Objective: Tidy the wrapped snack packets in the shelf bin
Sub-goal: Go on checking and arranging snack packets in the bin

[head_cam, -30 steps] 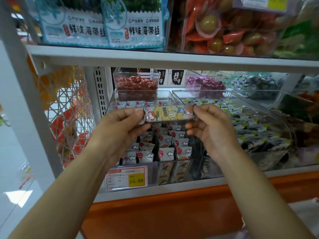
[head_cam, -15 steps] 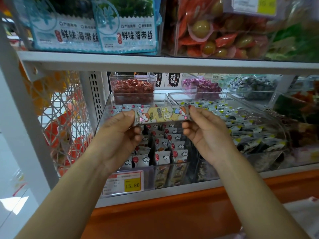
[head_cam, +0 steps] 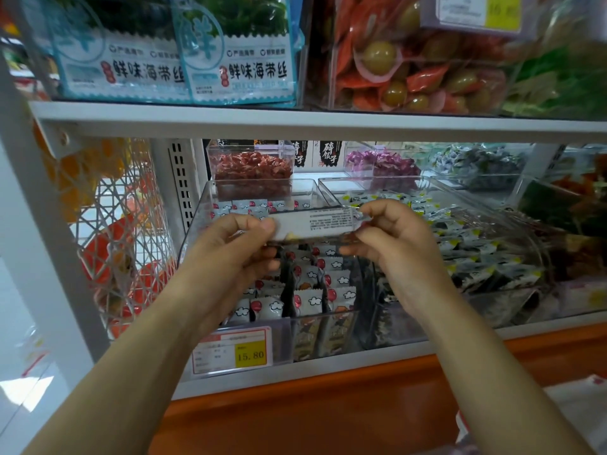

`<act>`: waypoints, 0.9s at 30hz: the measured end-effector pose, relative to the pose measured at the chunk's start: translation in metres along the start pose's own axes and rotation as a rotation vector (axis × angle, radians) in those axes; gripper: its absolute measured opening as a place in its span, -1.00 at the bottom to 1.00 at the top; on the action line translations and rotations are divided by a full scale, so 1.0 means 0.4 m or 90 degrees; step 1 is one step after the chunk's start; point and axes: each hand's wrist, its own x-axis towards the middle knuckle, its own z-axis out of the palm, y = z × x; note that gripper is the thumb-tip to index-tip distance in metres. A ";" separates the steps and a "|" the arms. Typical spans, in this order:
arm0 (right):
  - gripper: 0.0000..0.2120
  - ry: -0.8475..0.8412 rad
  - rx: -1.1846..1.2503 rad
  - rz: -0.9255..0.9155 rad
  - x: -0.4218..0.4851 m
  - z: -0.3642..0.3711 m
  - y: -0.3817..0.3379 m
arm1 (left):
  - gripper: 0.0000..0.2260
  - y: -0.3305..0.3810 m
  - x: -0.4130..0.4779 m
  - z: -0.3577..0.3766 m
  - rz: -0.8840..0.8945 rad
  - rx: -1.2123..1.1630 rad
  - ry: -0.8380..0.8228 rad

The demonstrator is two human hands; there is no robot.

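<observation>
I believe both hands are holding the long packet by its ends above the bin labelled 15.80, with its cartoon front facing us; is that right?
Not quite: the head view shows the long packet with its white printed back toward us. The left hand and right hand do hold its ends above the bin labelled 15.80.

Bright, even store lighting; wide-angle bowing and blur toward edges.
</observation>
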 end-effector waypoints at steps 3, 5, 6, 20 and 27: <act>-0.82 -0.006 0.056 0.006 0.002 0.004 -0.004 | -0.82 -0.002 -0.003 0.007 0.055 0.051 0.022; -0.88 -0.017 0.065 0.001 0.002 0.004 -0.005 | -0.74 0.000 -0.004 0.006 0.076 0.066 0.035; -0.91 -0.016 0.043 -0.002 0.001 0.003 -0.003 | -0.70 0.001 -0.003 0.006 0.082 0.080 0.036; -0.91 -0.019 -0.070 -0.025 0.001 -0.001 0.000 | -0.67 0.027 -0.024 0.011 0.142 0.311 0.005; -0.92 0.018 -0.111 -0.043 0.000 0.008 0.003 | -0.85 0.030 -0.017 -0.006 0.084 0.284 0.001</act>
